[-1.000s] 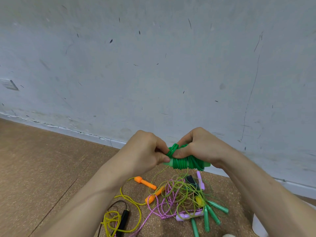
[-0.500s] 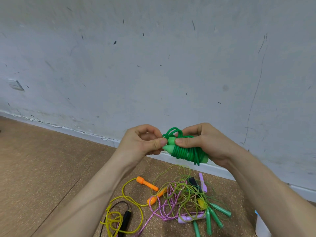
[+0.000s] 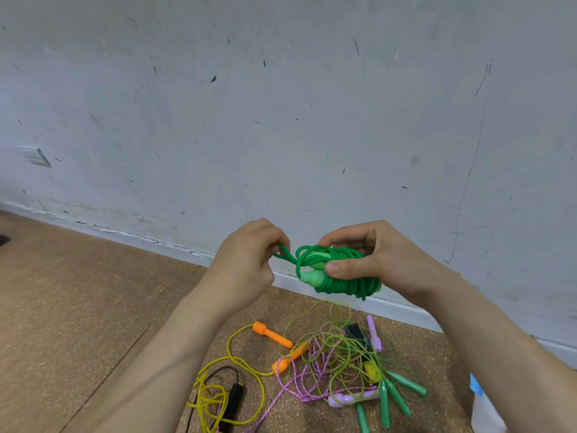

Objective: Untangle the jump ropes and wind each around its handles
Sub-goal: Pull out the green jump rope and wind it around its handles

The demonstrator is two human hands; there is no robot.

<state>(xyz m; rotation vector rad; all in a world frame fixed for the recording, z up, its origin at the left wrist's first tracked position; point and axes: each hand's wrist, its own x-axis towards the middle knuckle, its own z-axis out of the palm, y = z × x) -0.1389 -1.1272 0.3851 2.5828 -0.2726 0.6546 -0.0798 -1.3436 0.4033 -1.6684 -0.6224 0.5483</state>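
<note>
We judge one rope nearly done and the others not begun. The bright green plastic jump rope (image 3: 340, 273) is up in the air between both hands, near the wall and above the floor. Its cord is coiled many times round its two pale green handles (image 3: 312, 276), which lie side by side with their rounded tips poking out of the coils. Our right hand (image 3: 384, 257) grips this bundle, thumb pressed across the windings. Our left hand (image 3: 246, 267) pinches the last loose loop (image 3: 285, 254), which we think has yet to be tucked in. Below on the brown cork floor (image 3: 78, 292) lies the heap of tangled ropes (image 3: 337, 354): a yellow cord (image 3: 231, 370) with orange handles (image 3: 271, 334), a purple braided rope (image 3: 299, 385), thin lime cord, teal-green handles (image 3: 402, 385) and a black handle (image 3: 234, 398), all unsorted.
</note>
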